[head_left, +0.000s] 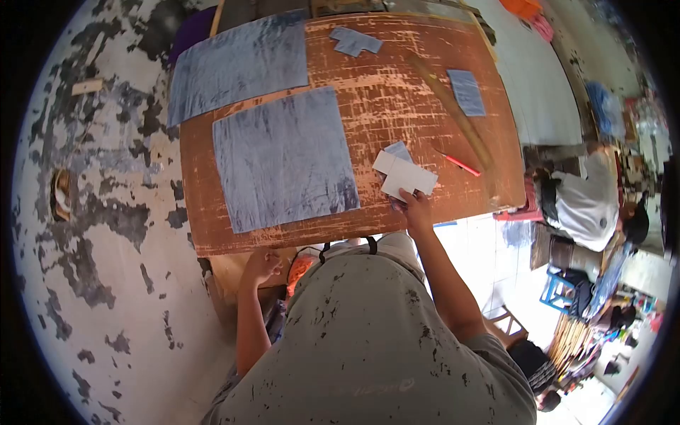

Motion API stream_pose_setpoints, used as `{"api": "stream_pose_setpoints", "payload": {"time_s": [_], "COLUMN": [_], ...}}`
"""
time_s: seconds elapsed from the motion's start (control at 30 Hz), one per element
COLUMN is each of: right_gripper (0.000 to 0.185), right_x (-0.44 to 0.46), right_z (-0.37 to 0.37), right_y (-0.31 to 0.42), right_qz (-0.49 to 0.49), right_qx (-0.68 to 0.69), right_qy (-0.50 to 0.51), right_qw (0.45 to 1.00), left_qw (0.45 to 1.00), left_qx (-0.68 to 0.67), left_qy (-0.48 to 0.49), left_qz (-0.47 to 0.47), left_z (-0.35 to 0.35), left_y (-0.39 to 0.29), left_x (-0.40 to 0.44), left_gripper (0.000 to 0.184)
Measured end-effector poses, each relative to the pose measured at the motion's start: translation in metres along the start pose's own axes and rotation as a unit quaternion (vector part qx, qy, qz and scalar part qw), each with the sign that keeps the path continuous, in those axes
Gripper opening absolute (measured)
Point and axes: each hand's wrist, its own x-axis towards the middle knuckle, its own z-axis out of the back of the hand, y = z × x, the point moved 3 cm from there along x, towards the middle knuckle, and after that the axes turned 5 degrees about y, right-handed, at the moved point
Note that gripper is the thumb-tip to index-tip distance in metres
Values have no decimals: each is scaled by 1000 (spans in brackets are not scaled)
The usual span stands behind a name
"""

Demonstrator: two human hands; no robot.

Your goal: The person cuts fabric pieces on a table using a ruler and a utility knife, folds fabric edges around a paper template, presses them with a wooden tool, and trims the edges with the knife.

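Note:
My right hand point(416, 207) is at the near right part of the brown table, its fingers closed on the lower edge of a stepped piece of white card point(408, 177). A small blue-grey piece point(399, 150) shows from under the card. To the right of the card lies a red pen-like tool point(464, 166) with a thin dark tip. My left hand point(262, 268) hangs just off the table's near edge, fingers loosely curled, nothing visible in it. Closest to it on the table is a large mottled blue-grey sheet point(287, 159), apparently fabric or leather.
Another blue-grey sheet point(241, 64), a notched piece point(356, 41) and a small rectangle point(466, 93) lie on the scratched brown table point(397, 85). A long wooden ruler-like strip point(453, 110) slants across its right side. A peeling wall point(106, 234) stands left; a person in white point(586, 202) is at right.

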Motion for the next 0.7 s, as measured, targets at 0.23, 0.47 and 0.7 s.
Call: {"api": "stream_pose_setpoints", "payload": {"time_s": [0.23, 0.47, 0.7], "right_gripper": [36, 37, 48], "right_x": [10, -37, -6], "right_z": [-5, 2, 29], "right_y": [-27, 24, 48], "right_qz": [-5, -34, 280], "right_qx": [130, -233, -531], "right_qy": [-23, 37, -45], "right_qw": [991, 971, 799], "left_qw": [968, 879, 839], "left_qx": [151, 245, 335], "left_qy": [-67, -80, -124], "left_qz": [-191, -402, -411], "left_z": [-17, -143, -201], "left_y": [-190, -281, -274], "left_x": [51, 117, 150], "left_gripper": [29, 64, 89]}}
